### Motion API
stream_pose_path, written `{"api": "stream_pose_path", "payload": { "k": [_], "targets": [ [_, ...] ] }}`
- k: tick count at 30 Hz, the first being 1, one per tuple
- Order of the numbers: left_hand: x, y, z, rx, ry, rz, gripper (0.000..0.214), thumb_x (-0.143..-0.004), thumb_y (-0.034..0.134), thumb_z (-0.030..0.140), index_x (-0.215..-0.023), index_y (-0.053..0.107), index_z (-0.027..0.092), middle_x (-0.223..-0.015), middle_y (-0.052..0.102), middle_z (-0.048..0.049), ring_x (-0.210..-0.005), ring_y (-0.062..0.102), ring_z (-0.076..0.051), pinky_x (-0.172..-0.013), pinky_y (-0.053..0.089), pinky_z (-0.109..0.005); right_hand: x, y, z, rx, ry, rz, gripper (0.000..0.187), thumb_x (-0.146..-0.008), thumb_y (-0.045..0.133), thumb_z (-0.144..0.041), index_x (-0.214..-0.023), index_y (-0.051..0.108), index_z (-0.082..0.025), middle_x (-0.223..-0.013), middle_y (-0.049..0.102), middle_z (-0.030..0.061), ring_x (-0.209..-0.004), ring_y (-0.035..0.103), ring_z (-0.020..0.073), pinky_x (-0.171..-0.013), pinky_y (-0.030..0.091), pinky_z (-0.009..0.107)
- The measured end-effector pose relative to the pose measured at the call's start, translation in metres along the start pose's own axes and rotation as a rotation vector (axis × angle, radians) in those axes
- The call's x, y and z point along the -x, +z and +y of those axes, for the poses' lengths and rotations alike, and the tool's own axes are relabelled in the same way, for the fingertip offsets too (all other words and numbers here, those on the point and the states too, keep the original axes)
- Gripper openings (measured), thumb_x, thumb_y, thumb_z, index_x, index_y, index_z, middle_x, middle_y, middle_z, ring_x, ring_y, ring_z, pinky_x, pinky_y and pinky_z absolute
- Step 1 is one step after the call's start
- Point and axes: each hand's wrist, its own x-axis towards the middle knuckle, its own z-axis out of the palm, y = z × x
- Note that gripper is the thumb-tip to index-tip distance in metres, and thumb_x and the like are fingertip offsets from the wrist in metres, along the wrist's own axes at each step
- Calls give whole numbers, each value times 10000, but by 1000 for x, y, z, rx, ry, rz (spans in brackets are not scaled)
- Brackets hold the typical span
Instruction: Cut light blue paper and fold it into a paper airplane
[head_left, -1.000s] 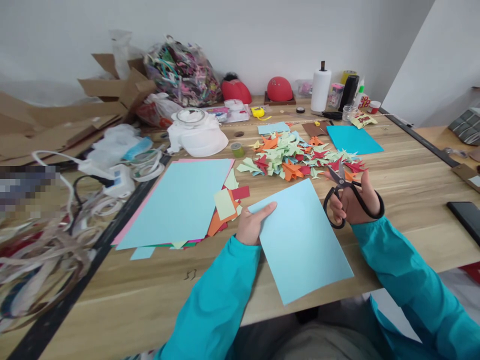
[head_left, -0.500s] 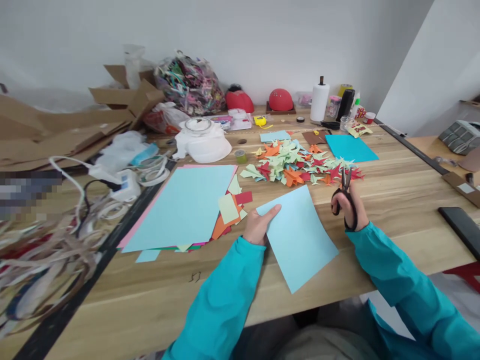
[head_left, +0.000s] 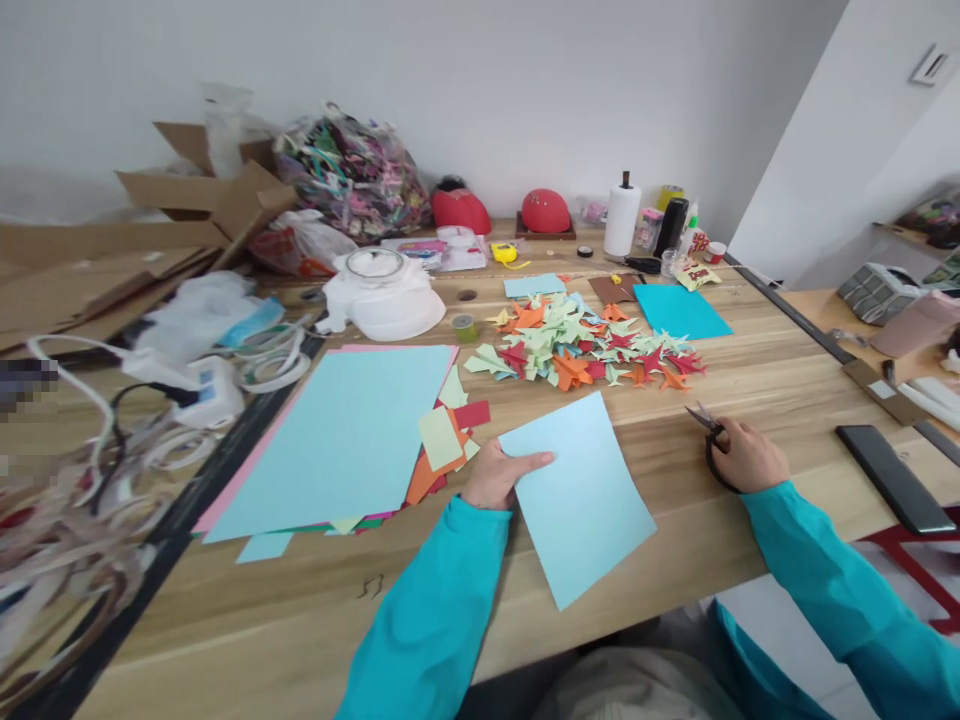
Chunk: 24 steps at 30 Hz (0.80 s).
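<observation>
My left hand [head_left: 496, 474] pinches the left edge of a light blue sheet of paper [head_left: 581, 500], thumb on top. The sheet is tilted over the front of the wooden table. On the right, my right hand [head_left: 750, 456] is closed around the black handles of a pair of scissors [head_left: 709, 425], low at the tabletop, blades pointing away to the left and slightly parted. Beyond the sheet lies a heap of cut paper shapes [head_left: 570, 340] in pale green, orange, red and blue. A stack of large coloured sheets [head_left: 341, 430], light blue uppermost, lies left of my left hand.
Paper offcuts [head_left: 442, 440] lie beside the stack. A black phone [head_left: 892, 478] rests at the right. Cables and a power strip [head_left: 206, 395] crowd the left side. Behind the heap are a turquoise sheet [head_left: 682, 310], a tape roll [head_left: 465, 327] and a paper-towel roll [head_left: 622, 220].
My right hand has moved right and down to the tabletop with the scissors, which were raised upright before. My left hand still holds the sheet. The view has shifted slightly right.
</observation>
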Motion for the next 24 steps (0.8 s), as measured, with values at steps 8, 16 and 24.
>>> {"api": "stream_pose_path", "payload": {
  "k": [8, 16, 24],
  "targets": [
    [-7, -12, 3, -32, 32, -41, 414, -388, 859, 185, -754, 692, 88, -761, 721, -101, -656, 665, -216, -653, 548, -336, -22, -3, 15, 80, -45, -146, 405, -816, 435, -367, -1179, 541, -223, -1083, 613, 153, -982, 602, 292, -724, 435, 359],
    [-20, -19, -15, 12, 103, -31, 347, -433, 847, 212, -724, 686, 111, -737, 722, -63, -648, 660, -191, -660, 538, -326, -1, -5, -16, -451, -231, -15, 352, -802, 507, -395, -1077, 626, -211, -1028, 666, 118, -957, 611, 273, -797, 470, 377],
    [-14, -8, -26, -164, 176, -47, 450, -549, 791, 257, -951, 638, 124, -933, 699, -83, -844, 645, -204, -804, 511, -365, 3, 38, -92, -1268, -308, -329, 381, -710, 592, -551, -706, 647, -174, -619, 630, 13, -557, 531, 141, -542, 433, 272]
  ]
}}
